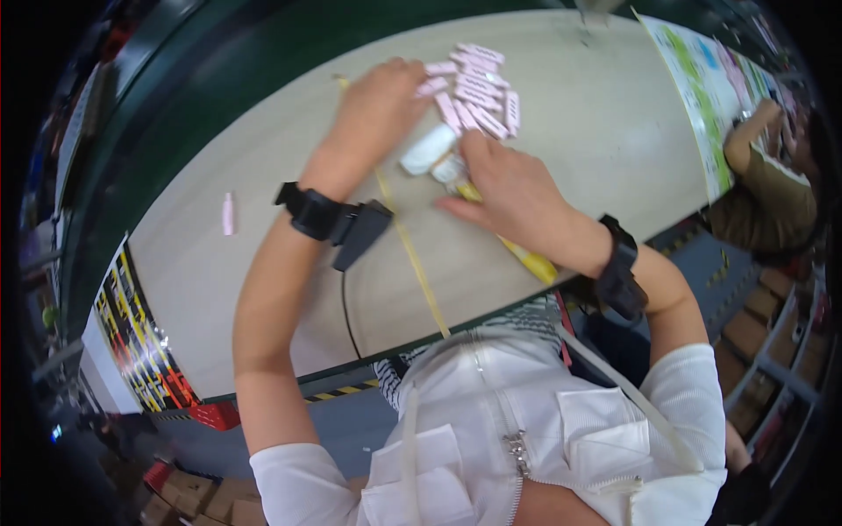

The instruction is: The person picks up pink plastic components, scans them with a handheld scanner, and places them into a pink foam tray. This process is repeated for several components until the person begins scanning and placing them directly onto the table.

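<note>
A white, zip-fronted fabric top (465,386) spreads below both grips. Slim, pale-pink, dark-marked pieces (478,85) lie heaped just right of the left grip (377,105); a long yellow object (533,261) extends beneath the right grip (517,188). Whether either is clamped, I cannot tell.

The left hand (377,107) is blurred; its fingertips cannot be made out. The right hand (522,191), also blurred, hides the middle of a yellow object (533,263). The white bundle (427,151) is too blurred to identify. Markings on the pink tubes (478,86) are illegibly small. The dark rim obscures part of a co-worker (772,206).
</note>
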Action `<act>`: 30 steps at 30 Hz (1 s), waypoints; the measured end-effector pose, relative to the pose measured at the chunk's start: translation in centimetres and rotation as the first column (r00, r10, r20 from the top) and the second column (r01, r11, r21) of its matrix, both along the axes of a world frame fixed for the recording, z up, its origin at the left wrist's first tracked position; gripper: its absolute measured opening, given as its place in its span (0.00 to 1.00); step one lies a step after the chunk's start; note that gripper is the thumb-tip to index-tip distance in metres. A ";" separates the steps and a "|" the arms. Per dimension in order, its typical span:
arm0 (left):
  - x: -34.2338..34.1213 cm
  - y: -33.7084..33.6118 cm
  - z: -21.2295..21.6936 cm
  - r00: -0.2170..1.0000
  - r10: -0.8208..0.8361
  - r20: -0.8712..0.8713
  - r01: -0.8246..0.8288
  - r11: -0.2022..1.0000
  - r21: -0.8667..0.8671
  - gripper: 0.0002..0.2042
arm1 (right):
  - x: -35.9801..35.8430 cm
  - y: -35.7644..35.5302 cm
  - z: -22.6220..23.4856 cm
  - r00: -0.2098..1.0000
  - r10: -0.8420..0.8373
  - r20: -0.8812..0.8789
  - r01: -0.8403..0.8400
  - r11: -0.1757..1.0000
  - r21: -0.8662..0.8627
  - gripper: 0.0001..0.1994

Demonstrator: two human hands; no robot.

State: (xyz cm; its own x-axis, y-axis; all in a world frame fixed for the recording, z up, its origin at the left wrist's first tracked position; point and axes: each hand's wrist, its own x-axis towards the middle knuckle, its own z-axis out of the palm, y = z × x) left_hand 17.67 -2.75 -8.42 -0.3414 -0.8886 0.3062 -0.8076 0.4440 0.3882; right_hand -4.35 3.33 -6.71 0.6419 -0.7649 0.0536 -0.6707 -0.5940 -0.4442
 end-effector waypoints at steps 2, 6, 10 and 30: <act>0.9 0.7 0.6 1.000 0.028 -0.004 -0.028 0.998 0.058 0.11 | 0.2 -0.2 -0.3 0.999 -0.032 -0.020 0.033 0.999 0.028 0.25; 2.5 4.0 1.2 0.989 0.142 0.037 -0.146 0.980 0.136 0.10 | 0.3 -0.7 0.2 0.999 -0.037 -0.014 0.037 0.999 0.007 0.24; 0.2 8.1 3.4 0.990 0.141 -0.010 -0.139 0.955 -0.260 0.10 | 0.9 -1.2 -0.1 0.998 -0.060 0.005 0.060 0.985 -0.164 0.23; -5.6 13.7 3.7 0.874 -0.414 -0.254 0.301 0.872 -0.386 0.18 | 0.4 -1.6 1.6 0.779 -0.412 0.472 0.021 0.770 0.638 0.13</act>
State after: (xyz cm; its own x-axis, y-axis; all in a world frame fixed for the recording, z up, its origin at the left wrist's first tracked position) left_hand 12.06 10.92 -4.67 -0.4490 -0.5537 0.7014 -0.4237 0.8230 0.3784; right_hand -3.91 1.74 -5.11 0.4506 -0.8797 -0.1520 -0.2564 0.0356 -0.9659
